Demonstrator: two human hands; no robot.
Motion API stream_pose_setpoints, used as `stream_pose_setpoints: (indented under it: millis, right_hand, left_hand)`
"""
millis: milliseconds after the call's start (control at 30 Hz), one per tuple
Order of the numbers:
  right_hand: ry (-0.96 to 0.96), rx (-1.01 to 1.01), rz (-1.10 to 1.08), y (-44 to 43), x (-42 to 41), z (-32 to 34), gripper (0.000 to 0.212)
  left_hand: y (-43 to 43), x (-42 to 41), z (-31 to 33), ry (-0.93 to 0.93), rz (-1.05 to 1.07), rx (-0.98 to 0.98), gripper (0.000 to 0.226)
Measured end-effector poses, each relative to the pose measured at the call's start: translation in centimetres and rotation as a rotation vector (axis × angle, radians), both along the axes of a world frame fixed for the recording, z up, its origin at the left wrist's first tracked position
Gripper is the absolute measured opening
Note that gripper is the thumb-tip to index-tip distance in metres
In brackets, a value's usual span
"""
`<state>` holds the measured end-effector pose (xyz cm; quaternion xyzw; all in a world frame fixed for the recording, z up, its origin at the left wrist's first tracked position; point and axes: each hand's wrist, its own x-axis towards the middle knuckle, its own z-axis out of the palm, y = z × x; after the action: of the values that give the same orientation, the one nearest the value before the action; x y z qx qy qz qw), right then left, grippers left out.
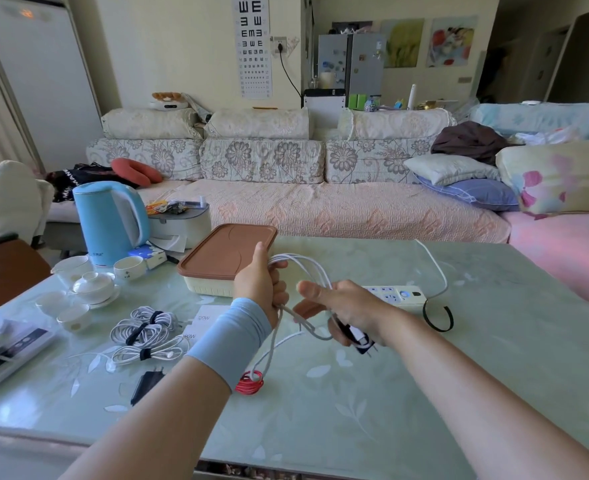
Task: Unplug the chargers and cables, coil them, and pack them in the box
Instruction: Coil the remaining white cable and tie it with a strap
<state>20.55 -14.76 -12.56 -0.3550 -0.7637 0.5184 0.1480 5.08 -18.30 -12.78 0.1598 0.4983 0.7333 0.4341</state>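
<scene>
My left hand [262, 282] grips loops of a white cable [307, 268] above the table. My right hand [341, 310] holds the same cable and a black-and-white charger plug [359, 337] at its end. Behind my hands stands the cream box with its brown lid [223, 251] closed. A white power strip [397, 294] lies to the right of my hands, its own cord running back. Two coiled white cables with black straps [146, 329] lie on the left. White charger bricks [204, 323] sit beside them. A red coiled cable [249, 382] and a black adapter [146, 384] lie nearer me.
A blue kettle [111, 221], teacups and a lidded bowl [92, 287] crowd the table's left back. A black strap loop [438, 318] lies right of the power strip. The glass table [459, 375] has a sofa behind it. Flat devices lie at the left edge [5, 344].
</scene>
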Motion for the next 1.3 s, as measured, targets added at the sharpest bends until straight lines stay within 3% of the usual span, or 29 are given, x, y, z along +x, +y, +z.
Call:
stream_pose_setpoints:
  millis: [133,333,467,600,667,800,867,933,1033,1167,1300]
  right_hand:
    - [-0.04,0.044,0.038,-0.6,-1.2,-0.9,0.057]
    - [-0.076,-0.029,0.075,-0.2,-1.3,-1.3,0.022]
    - [-0.225,-0.009,0.154,0.3,-0.9,-0.9,0.019]
    - [-0.359,-0.034,0.324,0.7,-0.3,-0.5,0.016]
    - [-0.363,-0.031,0.363,1.0,-0.2,-0.5,0.012]
    - [-0.134,-0.123,0.272,1.3,0.5,-0.6,0.009]
    - [0.032,-0.204,0.2,1.6,0.9,-0.6,0.01]
    - [0.162,-0.311,0.152,1.7,1.2,-0.2,0.013]
    - [0.277,-0.398,0.118,1.9,1.0,0.1,0.009]
    - [0.302,-0.441,0.005,2.3,0.4,-0.5,0.01]
    - [0.169,-0.271,-0.175,3.3,0.8,-0.8,0.035]
  left_hand:
    - [0.1,0.9,0.2,-0.018,0.087,0.023,0.054]
    - [-0.3,0.9,1.0,-0.033,-0.144,0.082,0.048]
    - [-0.8,0.0,1.3,0.143,-0.325,-0.031,0.043]
    - [-0.8,-0.7,1.3,0.388,-0.274,-0.143,0.039]
    - [-0.6,-1.0,1.2,0.424,-0.253,-0.145,0.039]
    - [-0.2,-1.6,1.3,0.168,-0.29,0.018,0.039]
    - [-0.1,-1.9,1.0,0.05,-0.381,0.063,0.056]
    - [0.1,-1.6,0.6,0.12,-0.51,-0.005,0.069]
    - [-0.3,0.2,0.4,0.213,-0.646,-0.064,0.043]
    - [0.0,1.4,0.3,0.219,-0.444,0.006,0.04]
    - [0.6,0.7,0.3,0.264,-0.08,0.029,0.037]
